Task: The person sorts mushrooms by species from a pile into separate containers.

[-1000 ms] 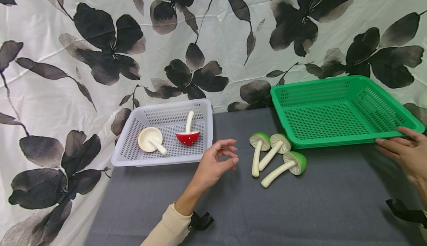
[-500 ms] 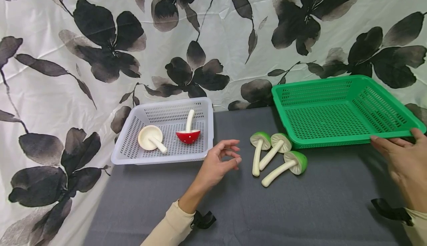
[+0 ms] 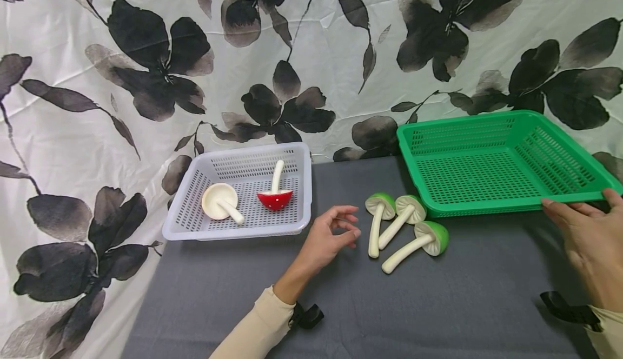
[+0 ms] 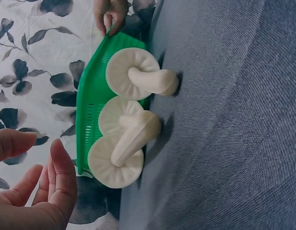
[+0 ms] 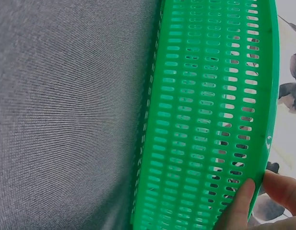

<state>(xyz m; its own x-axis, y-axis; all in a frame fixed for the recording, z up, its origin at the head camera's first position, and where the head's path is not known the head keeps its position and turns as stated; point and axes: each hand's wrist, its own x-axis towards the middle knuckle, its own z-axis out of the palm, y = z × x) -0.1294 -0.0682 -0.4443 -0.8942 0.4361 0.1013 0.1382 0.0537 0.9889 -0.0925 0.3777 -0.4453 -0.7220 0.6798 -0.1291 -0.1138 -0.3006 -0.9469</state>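
Head view: three green-capped mushrooms lay by the green basket (image 3: 474, 170), my right hand (image 3: 591, 234) on its rim.
Off that basket's near left corner, the left mushroom (image 3: 376, 229) pointed its stem almost straight toward me; the middle mushroom (image 3: 399, 225), cap just beside the corner, slanted its stem toward me and left; the nearest mushroom (image 3: 413, 247) lay closer to me, cap rightward, stem slanting most leftward. Left of the basket, beyond those stems, my left hand (image 3: 328, 243) had loosely bent fingers, gapped from the thumb, nothing held. My right thumb and fingers pinched the basket's front rim near its right corner. Well left of the basket, the white basket (image 3: 233, 233) held a red-capped mushroom (image 3: 274, 200), stem away from me, and a pale-undersided mushroom (image 3: 219, 202), stem toward me and right.
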